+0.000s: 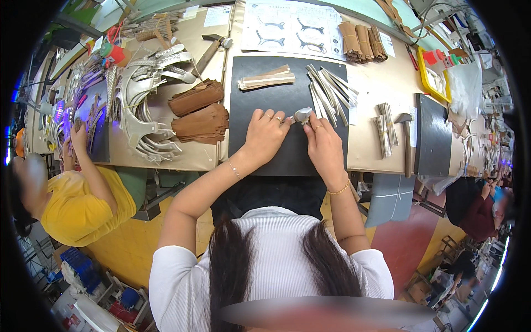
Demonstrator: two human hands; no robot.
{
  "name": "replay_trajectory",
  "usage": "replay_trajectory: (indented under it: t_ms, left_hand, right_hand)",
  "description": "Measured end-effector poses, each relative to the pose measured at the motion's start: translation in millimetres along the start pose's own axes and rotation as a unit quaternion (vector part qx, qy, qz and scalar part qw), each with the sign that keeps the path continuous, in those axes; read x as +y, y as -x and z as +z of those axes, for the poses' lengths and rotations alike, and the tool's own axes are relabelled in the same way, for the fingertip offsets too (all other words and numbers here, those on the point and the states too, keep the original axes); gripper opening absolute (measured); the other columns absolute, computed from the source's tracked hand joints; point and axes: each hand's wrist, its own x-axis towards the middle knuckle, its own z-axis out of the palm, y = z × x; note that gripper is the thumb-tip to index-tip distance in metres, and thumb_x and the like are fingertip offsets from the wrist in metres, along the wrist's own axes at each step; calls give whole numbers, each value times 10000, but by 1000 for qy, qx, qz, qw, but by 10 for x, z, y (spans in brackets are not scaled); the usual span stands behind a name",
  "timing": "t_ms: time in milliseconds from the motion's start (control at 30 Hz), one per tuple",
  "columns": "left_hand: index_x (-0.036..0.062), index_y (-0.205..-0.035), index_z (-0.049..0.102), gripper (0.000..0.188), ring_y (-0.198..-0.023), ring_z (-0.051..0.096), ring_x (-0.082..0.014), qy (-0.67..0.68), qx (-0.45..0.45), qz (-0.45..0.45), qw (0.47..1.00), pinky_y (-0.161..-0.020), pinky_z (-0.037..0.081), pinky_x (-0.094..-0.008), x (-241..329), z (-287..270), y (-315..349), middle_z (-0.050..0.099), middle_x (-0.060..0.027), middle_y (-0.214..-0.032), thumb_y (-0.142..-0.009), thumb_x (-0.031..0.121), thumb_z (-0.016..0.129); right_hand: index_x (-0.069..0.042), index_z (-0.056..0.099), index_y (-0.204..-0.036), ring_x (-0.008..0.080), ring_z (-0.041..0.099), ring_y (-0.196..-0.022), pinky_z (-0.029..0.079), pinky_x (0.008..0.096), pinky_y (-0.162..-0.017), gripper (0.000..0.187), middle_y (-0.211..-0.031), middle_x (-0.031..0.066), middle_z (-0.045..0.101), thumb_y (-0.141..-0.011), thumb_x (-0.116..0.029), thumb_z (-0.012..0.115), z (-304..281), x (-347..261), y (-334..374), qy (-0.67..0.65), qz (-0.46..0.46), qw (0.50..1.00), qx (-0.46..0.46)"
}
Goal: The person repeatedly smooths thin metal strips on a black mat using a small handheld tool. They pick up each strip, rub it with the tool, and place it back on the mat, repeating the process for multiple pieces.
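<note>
Pinched between both hands is a small grey strip, so that's the grip: the left hand has its fingertips pressed onto the strip's left end, and the right hand has thumb and finger closed on its right side. Both hands are rested on a black mat laid on the counter, and the strip is held just above that mat.

Right beside the grip, up and to the right, a loose fan of grey strips is spread over the mat's edge. Straight up from the left hand, a short stack of tan strips is lying flat. Well off to the left of the grip, brown leather pieces are piled up, with silvery curved parts just past them. Out to the right, a hammer is set next to a bundle of grey strips.
</note>
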Motion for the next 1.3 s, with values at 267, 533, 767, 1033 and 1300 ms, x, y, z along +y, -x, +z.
replay_trajectory:
  t_ms: [267,533,767,1033,1300]
  left_hand:
    - [81,-1035,751,212,-865,583,-188,-28,-33,31,999,-777,400,-358,-8,-38,-43,629,-26,-908,-870,136,632]
    - [61,-966,734,178,-863,586,-189,-27,-11,41,999,-774,403,-355,-8,-21,-50,620,-31,-893,-839,127,627]
    - [51,-942,725,162,-877,592,-196,-15,-3,31,999,-782,409,-355,-1,-1,-39,621,-42,-900,-843,127,622]
    - [143,-1003,760,137,-888,603,-212,137,-8,-105,985,-832,406,-380,-74,-2,55,636,-13,-921,-870,162,730]
    - [142,-1020,766,161,-875,604,-203,0,-23,-39,999,-823,399,-385,14,-12,71,633,-9,-918,-862,154,740]
  right_hand:
    - [-56,594,-1393,341,672,-820,550,438,-702,401,-996,122,636,-1005,-157,603,31,-58,-79,27,-7,999,-19]
    - [-77,588,-1413,325,680,-811,553,430,-685,413,-989,103,636,-1010,-171,596,32,-89,-92,29,-22,999,13]
    - [-81,588,-1410,334,682,-783,558,443,-673,409,-993,106,638,-1015,-183,589,97,-58,-127,44,-7,999,8]
    - [-75,591,-1400,344,684,-779,561,448,-671,397,-991,116,645,-1020,-192,577,128,-7,-83,63,7,997,-39]
    - [-80,587,-1410,339,679,-746,562,443,-661,415,-948,111,641,-1009,-189,588,88,-88,-67,11,-36,999,30]
